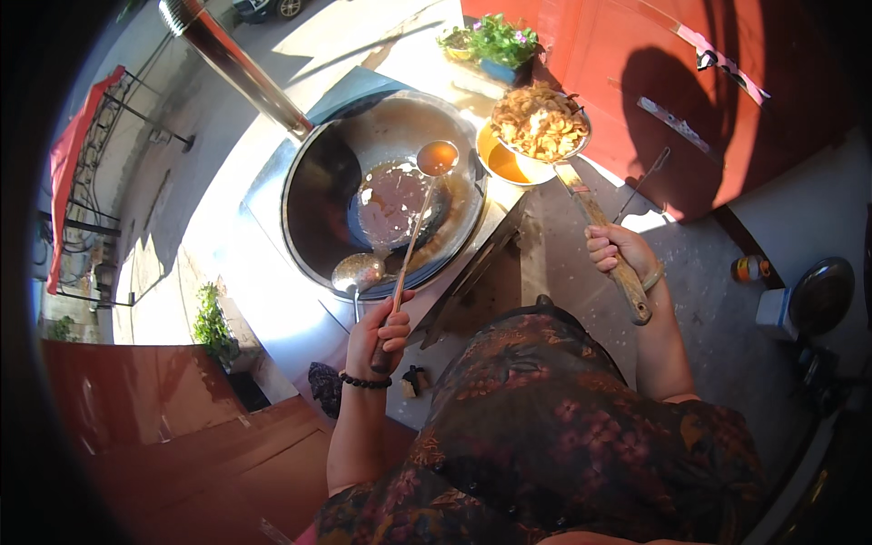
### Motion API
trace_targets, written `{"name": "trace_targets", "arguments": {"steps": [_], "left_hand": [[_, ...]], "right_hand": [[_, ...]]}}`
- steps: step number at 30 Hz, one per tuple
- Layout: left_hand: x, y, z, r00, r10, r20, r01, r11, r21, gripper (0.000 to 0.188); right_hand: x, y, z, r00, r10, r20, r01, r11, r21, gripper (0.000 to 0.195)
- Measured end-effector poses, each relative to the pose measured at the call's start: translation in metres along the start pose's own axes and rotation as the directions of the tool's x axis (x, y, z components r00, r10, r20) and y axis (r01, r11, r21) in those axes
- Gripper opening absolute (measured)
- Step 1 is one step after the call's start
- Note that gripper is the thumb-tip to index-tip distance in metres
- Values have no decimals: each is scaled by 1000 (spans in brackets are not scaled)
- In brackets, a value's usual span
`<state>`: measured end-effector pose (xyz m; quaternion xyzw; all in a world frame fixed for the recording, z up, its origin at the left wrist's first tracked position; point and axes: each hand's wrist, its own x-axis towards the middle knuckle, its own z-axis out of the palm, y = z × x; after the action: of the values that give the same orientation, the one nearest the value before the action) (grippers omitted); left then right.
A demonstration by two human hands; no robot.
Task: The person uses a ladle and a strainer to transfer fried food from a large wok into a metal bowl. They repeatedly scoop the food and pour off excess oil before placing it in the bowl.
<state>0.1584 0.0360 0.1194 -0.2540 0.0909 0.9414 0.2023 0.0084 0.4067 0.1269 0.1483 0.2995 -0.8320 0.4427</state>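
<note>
A long-handled ladle (437,158) with amber liquid in its bowl is held over the large wok (320,197) by my left hand (387,332), which is closed round its dark handle. Oil (395,204) lies in the wok's bottom. My right hand (621,251) grips the wooden handle of a strainer (575,153) heaped with browned fried pieces (538,122). Beneath the strainer stands a pale basin (485,146) holding orange-yellow liquid, partly hidden by it. A metal skimmer (359,271) rests against the wok's near rim, close to my left hand.
A metal stove pipe (238,68) rises at the wok's upper left. Potted flowering plants (501,44) stand beyond the basin, beside a red door (586,41). A bottle (749,268) and a dark round lid (822,295) are at the right.
</note>
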Motion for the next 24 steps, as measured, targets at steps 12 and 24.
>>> {"name": "trace_targets", "arguments": {"steps": [12, 24], "left_hand": [[-2, 0, 7, 1000, -11, 10, 11, 1000, 8, 33], [-4, -2, 15, 1000, -17, -17, 17, 1000, 12, 31]], "right_hand": [[1, 1, -3, 1000, 7, 18, -8, 999, 33, 7], [1, 0, -3, 1000, 10, 29, -11, 999, 41, 6]]}}
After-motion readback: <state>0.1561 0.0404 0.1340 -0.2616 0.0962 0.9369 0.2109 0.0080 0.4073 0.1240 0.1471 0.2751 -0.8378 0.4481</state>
